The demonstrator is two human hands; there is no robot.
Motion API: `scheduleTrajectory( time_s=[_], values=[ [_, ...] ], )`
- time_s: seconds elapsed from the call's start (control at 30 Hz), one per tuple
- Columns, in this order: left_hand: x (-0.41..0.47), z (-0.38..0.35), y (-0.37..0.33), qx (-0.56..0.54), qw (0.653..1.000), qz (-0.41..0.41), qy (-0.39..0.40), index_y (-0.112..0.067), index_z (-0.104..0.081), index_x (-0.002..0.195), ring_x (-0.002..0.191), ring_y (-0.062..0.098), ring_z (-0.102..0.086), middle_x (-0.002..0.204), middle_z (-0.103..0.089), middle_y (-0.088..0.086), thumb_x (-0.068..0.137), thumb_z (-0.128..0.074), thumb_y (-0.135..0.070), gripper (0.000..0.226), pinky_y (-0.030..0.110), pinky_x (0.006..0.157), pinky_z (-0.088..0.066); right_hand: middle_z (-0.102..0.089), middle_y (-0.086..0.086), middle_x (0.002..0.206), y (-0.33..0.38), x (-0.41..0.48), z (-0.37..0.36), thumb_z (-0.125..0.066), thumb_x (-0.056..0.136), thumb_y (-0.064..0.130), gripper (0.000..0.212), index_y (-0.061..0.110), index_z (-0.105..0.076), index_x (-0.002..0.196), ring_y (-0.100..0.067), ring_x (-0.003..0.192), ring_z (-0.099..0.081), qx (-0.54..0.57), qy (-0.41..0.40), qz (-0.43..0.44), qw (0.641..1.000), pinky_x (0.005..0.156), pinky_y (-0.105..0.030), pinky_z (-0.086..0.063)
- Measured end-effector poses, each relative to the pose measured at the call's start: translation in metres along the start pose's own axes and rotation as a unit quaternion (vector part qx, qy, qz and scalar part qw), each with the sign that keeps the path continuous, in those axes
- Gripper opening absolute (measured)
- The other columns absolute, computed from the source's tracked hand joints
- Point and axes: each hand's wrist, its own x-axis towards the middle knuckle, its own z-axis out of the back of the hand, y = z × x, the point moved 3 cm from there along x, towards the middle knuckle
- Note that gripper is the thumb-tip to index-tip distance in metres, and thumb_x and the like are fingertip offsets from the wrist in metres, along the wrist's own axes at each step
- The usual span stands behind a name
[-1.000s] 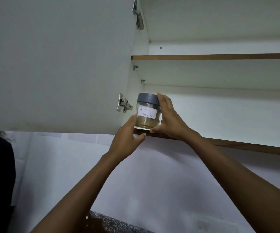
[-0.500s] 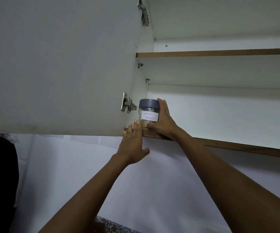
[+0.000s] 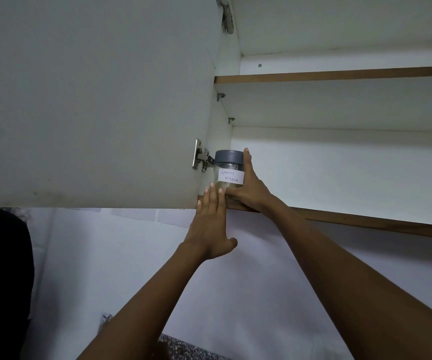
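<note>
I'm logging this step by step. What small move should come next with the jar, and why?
Probably slide the Garam Masala jar a little deeper onto the bottom shelf. The right hand grips it at the shelf's front edge, beside the door hinge, and the left hand touches its base with straight fingers.

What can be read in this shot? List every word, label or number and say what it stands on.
"Garam Masala": handwritten on two lines on the white label stuck to the grey-lidded jar, which the right hand grips at the bottom shelf.
No other text: the cabinet door and the hinge show no readable marks.
</note>
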Motion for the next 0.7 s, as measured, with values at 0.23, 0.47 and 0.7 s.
scheduleTrajectory(
  time_s=[0.23, 0.47, 0.7],
  values=[
    [-0.009, 0.005, 0.000, -0.025, 0.999, 0.025, 0.030, -0.002, 0.015, 0.145, 0.141, 0.030, 0.023, 0.152, 0.025, 0.017, 0.086, -0.058, -0.032, 0.099, 0.037, 0.115, 0.006, 0.018, -0.016, 0.154, 0.010, -0.022, 0.005, -0.068, 0.080, 0.033, 0.116, 0.013, 0.030, 0.139, -0.031, 0.143, -0.004, -0.050, 0.008, -0.058, 0.997, 0.112, -0.043, -0.020],
    [-0.066, 0.017, -0.050, -0.101, 0.993, -0.002, -0.068, -0.012, -0.017, 0.148, 0.145, 0.024, 0.005, 0.158, 0.000, 0.006, 0.093, -0.048, -0.026, 0.064, 0.039, 0.116, 0.000, -0.005, -0.005, 0.157, 0.025, -0.109, 0.010, -0.059, 0.087, 0.016, 0.086, 0.013, 0.002, 0.147, -0.021, 0.144, -0.011, 0.058, -0.043, -0.046, 0.996, 0.116, -0.038, -0.020],
    [-0.165, -0.009, -0.105, -0.162, 0.980, -0.093, -0.065, -0.017, -0.053, 0.132, 0.143, 0.017, -0.010, 0.150, -0.033, 0.001, 0.090, -0.044, -0.030, 0.045, 0.040, 0.116, -0.003, -0.032, 0.005, 0.149, 0.005, -0.257, 0.007, -0.046, 0.095, 0.016, 0.050, 0.021, -0.028, 0.142, -0.013, 0.135, -0.035, 0.091, -0.057, -0.089, 0.990, 0.100, -0.017, -0.030]
  ],
)
